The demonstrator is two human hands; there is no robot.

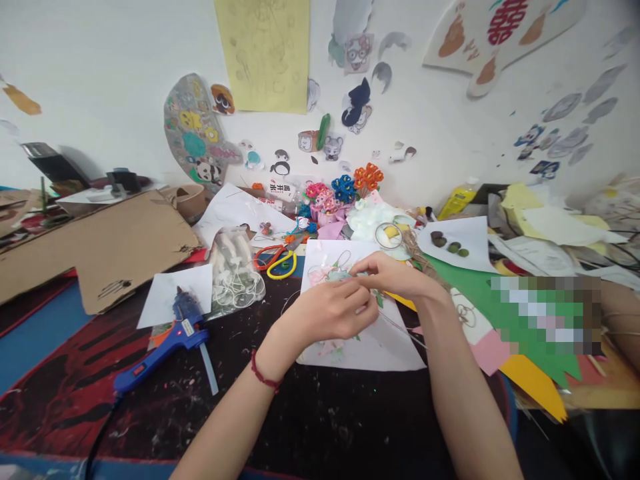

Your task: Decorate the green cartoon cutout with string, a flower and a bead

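Observation:
My left hand, its fingers curled together, hovers over a sheet of white paper on the dark table. Fingertips of my right hand meet it from the other side, bent in a pinch. Whatever sits between the fingers is mostly hidden; a pale green piece shows just behind them. Around the hands lie pale pink bits, small green leaves and thin wire. A red cord bracelet circles my left wrist.
Left of the paper are a blue glue gun, scissors with red and yellow handles, and a clear bag of white cords. Cardboard lies farther left. Colourful flowers stand behind; green paper is on the right.

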